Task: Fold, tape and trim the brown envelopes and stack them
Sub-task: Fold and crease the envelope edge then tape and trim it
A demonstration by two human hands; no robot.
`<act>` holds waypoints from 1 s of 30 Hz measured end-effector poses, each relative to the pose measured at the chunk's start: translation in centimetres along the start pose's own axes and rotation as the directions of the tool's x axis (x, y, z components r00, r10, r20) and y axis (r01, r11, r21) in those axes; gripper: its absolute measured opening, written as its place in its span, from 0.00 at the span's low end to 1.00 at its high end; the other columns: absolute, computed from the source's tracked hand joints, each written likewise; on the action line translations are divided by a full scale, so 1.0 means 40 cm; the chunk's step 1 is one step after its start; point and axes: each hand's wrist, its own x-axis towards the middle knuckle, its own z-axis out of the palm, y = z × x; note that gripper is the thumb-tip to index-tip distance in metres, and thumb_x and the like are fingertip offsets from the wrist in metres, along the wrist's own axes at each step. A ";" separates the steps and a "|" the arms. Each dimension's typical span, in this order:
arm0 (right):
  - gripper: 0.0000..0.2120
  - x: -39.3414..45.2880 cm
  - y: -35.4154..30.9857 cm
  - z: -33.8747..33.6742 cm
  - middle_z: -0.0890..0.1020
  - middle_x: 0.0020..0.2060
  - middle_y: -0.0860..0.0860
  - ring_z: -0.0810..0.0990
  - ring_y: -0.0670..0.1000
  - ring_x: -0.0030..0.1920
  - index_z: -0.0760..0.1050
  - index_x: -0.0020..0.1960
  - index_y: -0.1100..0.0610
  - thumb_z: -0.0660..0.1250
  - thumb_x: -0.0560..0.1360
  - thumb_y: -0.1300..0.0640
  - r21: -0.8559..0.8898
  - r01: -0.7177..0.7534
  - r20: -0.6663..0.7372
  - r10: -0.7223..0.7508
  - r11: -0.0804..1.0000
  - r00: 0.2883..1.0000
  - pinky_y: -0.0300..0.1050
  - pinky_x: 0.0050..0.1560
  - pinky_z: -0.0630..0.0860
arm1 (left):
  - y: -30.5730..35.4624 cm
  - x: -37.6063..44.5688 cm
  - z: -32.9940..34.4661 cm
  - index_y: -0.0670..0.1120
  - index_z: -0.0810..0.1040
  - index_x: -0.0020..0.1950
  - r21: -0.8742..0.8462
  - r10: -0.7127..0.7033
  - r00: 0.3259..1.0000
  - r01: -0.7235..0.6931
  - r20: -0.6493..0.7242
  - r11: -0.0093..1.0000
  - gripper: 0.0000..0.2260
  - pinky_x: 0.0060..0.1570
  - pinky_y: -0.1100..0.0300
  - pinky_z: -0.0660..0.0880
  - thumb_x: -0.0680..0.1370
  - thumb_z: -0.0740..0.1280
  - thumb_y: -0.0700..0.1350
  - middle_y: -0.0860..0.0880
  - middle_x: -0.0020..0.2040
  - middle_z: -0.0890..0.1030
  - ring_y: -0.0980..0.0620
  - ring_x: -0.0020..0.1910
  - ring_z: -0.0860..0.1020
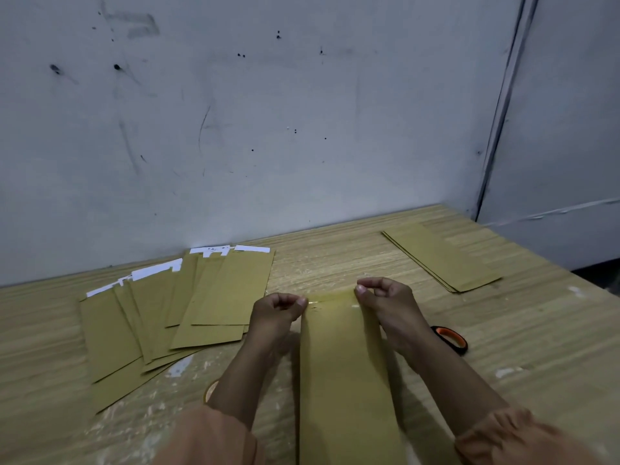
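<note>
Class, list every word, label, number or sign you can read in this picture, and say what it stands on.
None can be read.
White strips atop the fanned brown envelopes: tiny dark marks, too small and blurred.
Wall: only spots and scuffs, no writing.

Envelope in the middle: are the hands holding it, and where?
Yes. Left hand and right hand pinch the brown envelope at its far taped end, one at each corner.

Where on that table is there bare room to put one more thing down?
Bare wood lies between the fanned envelopes and the neat stack, along the wall, and at the near right past the scissors. The left is crowded; both hands fill the middle, on the envelope.
</note>
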 end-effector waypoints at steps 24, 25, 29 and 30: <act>0.16 0.022 -0.031 -0.111 0.82 0.48 0.52 0.80 0.50 0.48 0.77 0.57 0.59 0.72 0.72 0.53 -0.184 -0.097 0.071 0.112 0.978 0.991 0.42 0.44 0.77 | 0.067 0.066 0.138 0.36 0.79 0.44 -0.053 -0.071 0.991 0.066 -0.114 0.996 0.12 0.43 0.60 0.69 0.80 0.64 0.44 0.43 0.43 0.78 0.47 0.45 0.76; 0.16 0.019 -0.030 -0.118 0.82 0.48 0.53 0.81 0.50 0.47 0.77 0.57 0.60 0.71 0.72 0.55 -0.212 -0.106 0.088 0.127 0.971 0.988 0.41 0.43 0.77 | 0.074 0.069 0.143 0.35 0.79 0.48 -0.099 -0.075 0.988 0.063 -0.132 0.993 0.11 0.43 0.61 0.70 0.79 0.64 0.43 0.44 0.43 0.79 0.47 0.45 0.77; 0.15 0.031 -0.037 -0.155 0.80 0.54 0.54 0.78 0.51 0.51 0.75 0.61 0.59 0.67 0.76 0.56 -0.324 -0.040 0.015 0.047 0.945 0.999 0.43 0.45 0.73 | 0.095 0.072 0.177 0.35 0.79 0.55 -0.248 -0.061 0.994 0.038 -0.088 0.968 0.09 0.32 0.72 0.73 0.78 0.65 0.38 0.47 0.40 0.80 0.55 0.36 0.77; 0.17 0.040 -0.040 -0.164 0.79 0.56 0.54 0.76 0.51 0.52 0.74 0.63 0.59 0.67 0.76 0.56 -0.343 -0.024 0.000 0.026 0.939 1.000 0.43 0.45 0.71 | 0.097 0.071 0.186 0.35 0.78 0.58 -0.248 -0.053 0.997 0.036 -0.063 0.968 0.10 0.34 0.72 0.72 0.79 0.64 0.38 0.46 0.44 0.80 0.56 0.37 0.77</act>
